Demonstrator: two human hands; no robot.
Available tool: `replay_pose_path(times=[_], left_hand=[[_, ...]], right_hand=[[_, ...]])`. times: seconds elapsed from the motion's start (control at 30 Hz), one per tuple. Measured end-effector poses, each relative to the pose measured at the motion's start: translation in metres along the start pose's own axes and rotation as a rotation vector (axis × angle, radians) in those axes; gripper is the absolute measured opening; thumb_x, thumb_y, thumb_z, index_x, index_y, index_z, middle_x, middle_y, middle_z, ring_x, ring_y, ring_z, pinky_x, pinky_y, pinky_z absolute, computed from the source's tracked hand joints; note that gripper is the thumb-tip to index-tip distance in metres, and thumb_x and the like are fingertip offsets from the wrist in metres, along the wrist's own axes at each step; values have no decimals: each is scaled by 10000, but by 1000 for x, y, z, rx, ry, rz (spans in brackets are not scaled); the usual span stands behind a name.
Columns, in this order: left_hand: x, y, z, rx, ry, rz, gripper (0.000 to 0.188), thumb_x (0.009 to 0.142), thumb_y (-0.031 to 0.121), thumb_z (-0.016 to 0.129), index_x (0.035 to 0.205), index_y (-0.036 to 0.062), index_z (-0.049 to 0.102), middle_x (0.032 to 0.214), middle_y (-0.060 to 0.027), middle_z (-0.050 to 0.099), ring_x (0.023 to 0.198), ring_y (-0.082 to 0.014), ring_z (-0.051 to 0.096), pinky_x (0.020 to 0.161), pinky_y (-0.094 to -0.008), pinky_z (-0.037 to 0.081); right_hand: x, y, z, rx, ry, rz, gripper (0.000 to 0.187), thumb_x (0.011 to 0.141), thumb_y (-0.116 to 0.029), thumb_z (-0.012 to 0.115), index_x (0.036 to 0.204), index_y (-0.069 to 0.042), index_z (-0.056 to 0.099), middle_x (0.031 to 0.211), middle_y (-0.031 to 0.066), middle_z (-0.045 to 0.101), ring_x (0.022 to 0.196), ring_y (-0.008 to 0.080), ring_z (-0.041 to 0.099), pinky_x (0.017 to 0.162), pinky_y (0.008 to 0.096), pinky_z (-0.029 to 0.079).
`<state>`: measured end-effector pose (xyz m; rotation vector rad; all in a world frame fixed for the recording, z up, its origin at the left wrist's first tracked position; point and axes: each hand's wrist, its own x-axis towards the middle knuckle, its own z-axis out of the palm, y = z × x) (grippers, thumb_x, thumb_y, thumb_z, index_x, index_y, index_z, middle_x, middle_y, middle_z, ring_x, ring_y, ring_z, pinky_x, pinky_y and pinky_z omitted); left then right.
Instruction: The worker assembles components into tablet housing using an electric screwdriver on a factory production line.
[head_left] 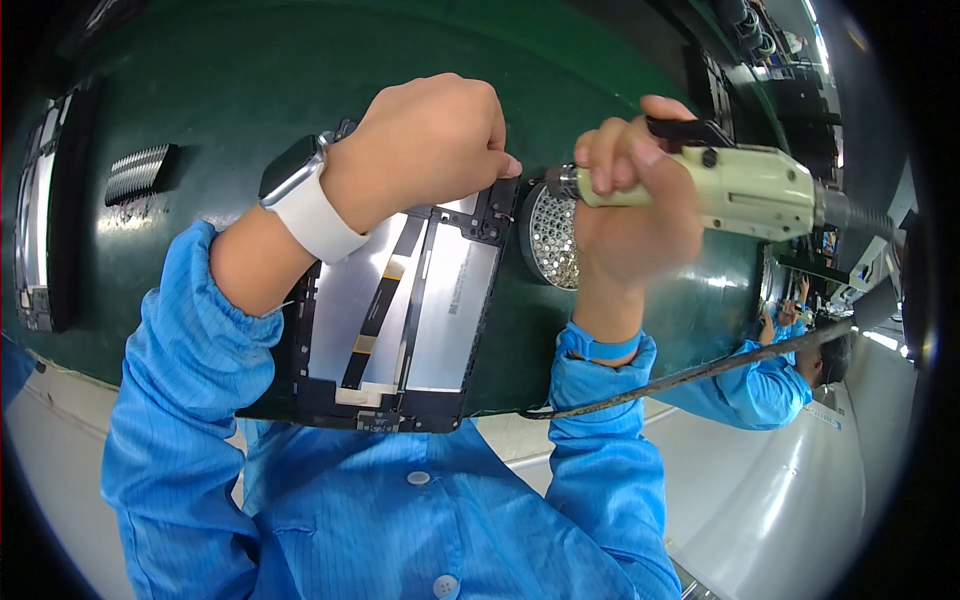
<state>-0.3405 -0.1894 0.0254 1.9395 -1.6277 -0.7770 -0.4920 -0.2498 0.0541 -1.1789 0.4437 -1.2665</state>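
An opened tablet (445,310), with a black frame, silvery inner plates and a dark flat ribbon cable, lies in front of me on the green table. My left hand (435,145) is closed over its far end, thumb tip by the far right corner; whatever the curled fingers pinch is hidden. To the right, my right hand (640,200) wraps around a cream electric screwdriver (755,190) held roughly level, its nose pointing left. Slight blur covers that hand. Below the screwdriver's nose, beside the tablet, sits a round dish (552,245) of small silvery screws.
Another dark-framed tablet part (45,215) lies at the far left. Nearer is a curved, ribbed grey piece (138,173) with small dark bits beside it. A dark cable (700,376) crosses my right sleeve. A co-worker in blue (745,390) sits at the right.
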Motion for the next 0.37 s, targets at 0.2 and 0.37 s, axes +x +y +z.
replay_pose_path(times=[0.2,0.37], left_hand=[[0,4,-5,10,-52,-28,245,799,281,765,775,38,757,693,-135,669,686,-312,657,666,-393,525],[0,4,-7,13,-50,-8,241,809,282,758,786,42,763,679,-142,668,676,-314,657,665,-384,527]], right_hand=[[-1,10,-3,-20,-11,42,264,772,-13,545,1006,98,591,569,79,484,474,158,456,523,336,444],[1,10,-3,-42,-31,64,272,769,-25,550,1012,94,586,569,85,485,473,160,453,527,343,445]])
